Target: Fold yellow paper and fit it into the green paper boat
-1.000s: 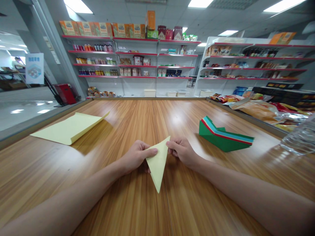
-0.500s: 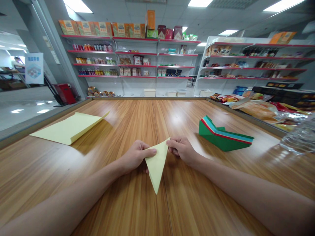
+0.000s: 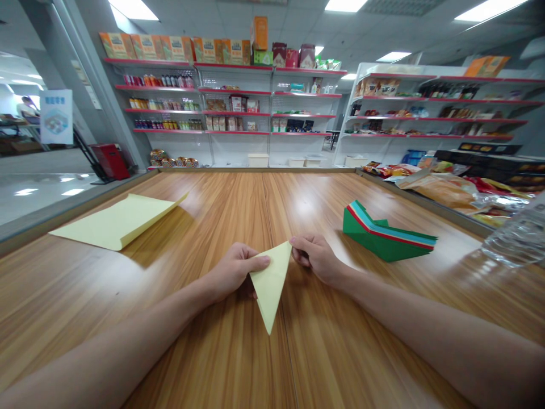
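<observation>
A pale yellow folded paper (image 3: 273, 284), shaped like a triangle with one point toward me, is held up between my hands over the table. My left hand (image 3: 238, 269) grips its left edge, thumb on top and the other fingers mostly hidden behind. At the upper right corner, my right hand (image 3: 315, 255) pinches the paper between thumb and curled fingers. To the right lies a green folded paper boat (image 3: 383, 241) with red, white and blue layers along its upper edge. A larger yellow sheet (image 3: 114, 220) rests at the left, its right edge curled up.
The wooden table (image 3: 221, 204) has a raised rim. Along its right side lie packaged snacks (image 3: 451, 190) and a clear plastic bottle (image 3: 517, 238). Shelves of goods (image 3: 238, 91) stand behind the table. A person (image 3: 28, 108) is far off at the left.
The upper edge of the folded paper looks flatter, its right corner slightly lower and more to the left. Both hands keep their hold; the view has shifted a little.
</observation>
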`<state>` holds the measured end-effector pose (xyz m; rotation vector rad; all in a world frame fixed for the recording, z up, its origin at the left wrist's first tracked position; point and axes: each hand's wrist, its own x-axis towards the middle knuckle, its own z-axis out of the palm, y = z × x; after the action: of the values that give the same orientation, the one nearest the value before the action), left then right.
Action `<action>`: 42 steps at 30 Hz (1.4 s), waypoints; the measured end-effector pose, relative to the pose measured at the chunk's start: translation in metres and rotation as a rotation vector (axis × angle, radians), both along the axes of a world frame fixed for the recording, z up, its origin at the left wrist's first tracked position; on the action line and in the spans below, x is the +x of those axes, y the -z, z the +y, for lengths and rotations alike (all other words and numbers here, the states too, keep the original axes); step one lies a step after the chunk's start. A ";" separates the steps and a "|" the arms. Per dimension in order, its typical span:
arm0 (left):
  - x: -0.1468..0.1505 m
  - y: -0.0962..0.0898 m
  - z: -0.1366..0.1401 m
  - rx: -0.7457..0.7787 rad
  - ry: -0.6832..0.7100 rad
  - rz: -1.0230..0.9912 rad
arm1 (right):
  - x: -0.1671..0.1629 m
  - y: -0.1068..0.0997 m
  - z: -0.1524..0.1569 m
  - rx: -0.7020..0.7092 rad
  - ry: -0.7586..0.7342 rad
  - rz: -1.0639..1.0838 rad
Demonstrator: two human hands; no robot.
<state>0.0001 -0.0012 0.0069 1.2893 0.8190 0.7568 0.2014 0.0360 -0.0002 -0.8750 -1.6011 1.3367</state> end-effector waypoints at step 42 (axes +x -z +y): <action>0.010 -0.010 -0.010 0.337 -0.311 0.203 | -0.019 -0.005 -0.034 0.123 -0.255 -0.361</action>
<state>0.0105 -0.0109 0.0173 1.5767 1.1062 1.0565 0.1820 0.0021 0.0052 -0.8960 -2.1104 1.2850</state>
